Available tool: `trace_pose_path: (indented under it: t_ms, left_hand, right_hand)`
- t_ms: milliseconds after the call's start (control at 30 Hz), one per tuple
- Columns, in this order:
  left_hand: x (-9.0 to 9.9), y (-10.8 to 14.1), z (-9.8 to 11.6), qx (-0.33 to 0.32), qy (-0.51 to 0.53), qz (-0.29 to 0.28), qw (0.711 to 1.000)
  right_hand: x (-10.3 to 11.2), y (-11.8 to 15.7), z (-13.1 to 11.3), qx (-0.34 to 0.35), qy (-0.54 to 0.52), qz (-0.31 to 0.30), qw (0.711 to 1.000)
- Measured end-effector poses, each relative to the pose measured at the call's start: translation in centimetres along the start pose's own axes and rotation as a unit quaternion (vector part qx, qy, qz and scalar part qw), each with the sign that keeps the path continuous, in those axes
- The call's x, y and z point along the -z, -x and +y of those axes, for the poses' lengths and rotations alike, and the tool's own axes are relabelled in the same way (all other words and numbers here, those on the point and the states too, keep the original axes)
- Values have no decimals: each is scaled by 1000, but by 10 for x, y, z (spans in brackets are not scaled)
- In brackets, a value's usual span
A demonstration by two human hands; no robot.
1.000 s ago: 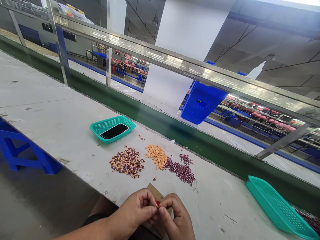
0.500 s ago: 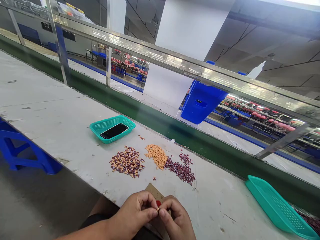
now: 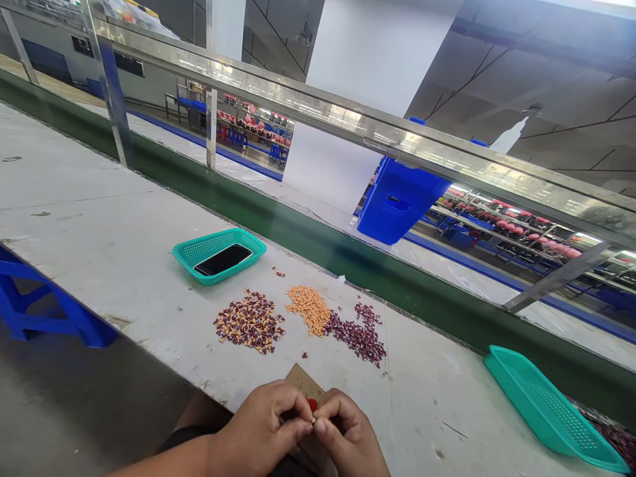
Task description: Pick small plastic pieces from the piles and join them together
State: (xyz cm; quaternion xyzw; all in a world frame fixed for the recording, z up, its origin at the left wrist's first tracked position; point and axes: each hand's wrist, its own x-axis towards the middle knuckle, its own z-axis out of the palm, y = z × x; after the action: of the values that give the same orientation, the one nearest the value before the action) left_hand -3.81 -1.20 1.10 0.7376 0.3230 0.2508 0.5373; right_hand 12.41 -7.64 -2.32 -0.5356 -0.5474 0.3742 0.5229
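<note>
My left hand [image 3: 271, 424] and my right hand [image 3: 348, 434] meet at the table's near edge, fingertips pinched together on a tiny orange piece [image 3: 313, 420]. Behind the fingers shows a red spot [image 3: 312, 404] on a brown board [image 3: 303, 381]. Beyond my hands lie a pile of mixed orange and dark purple pieces [image 3: 250, 321], a pile of orange pieces [image 3: 309, 308] and a pile of dark purple pieces [image 3: 358, 338]. One small dark piece [image 3: 305, 355] sits alone just past the board.
A green basket [image 3: 183, 255] holds a phone [image 3: 223, 260] at the left. Another green basket [image 3: 536, 404] stands at the right. Behind the table [image 3: 124, 232] run a green belt [image 3: 422, 298] and a metal rail with a blue bin [image 3: 392, 205]. A blue stool [image 3: 50, 318] is at lower left.
The camera view has shifted slightly. Both hands stay pinched together at nearly the same place, with small finger movement around the tiny piece. The piles look unchanged.
</note>
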Motion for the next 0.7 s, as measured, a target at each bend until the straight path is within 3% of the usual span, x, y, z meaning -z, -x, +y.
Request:
trace_pose_path:
  t_ms: [100, 233, 333, 433, 500, 600, 700]
  left_hand:
    - [2, -5, 0, -5, 1, -5, 1000]
    - [26, -20, -7, -30, -93, 8, 995]
    - [64, -35, -17, -81, -242, 59, 965]
    - [102, -49, -24, -88, -379, 106, 915]
    - [115, -56, -24, -90, -434, 116, 889]
    - [113, -66, -18, -98, -462, 88, 877]
    - [94, -79, -10, -109, -471, 26, 875]
  right_hand:
    - [6, -3, -5, -15, 32, -24, 999]
    - [30, -17, -4, -5, 173, 30, 984]
    - [64, -35, 5, 33, 394, 62, 917]
    - [95, -52, 17, 38, 452, 72, 888]
    - [107, -61, 23, 39, 481, 71, 873]
    - [112, -71, 28, 43, 516, 56, 854]
    - [112, -75, 28, 49, 535, 23, 843]
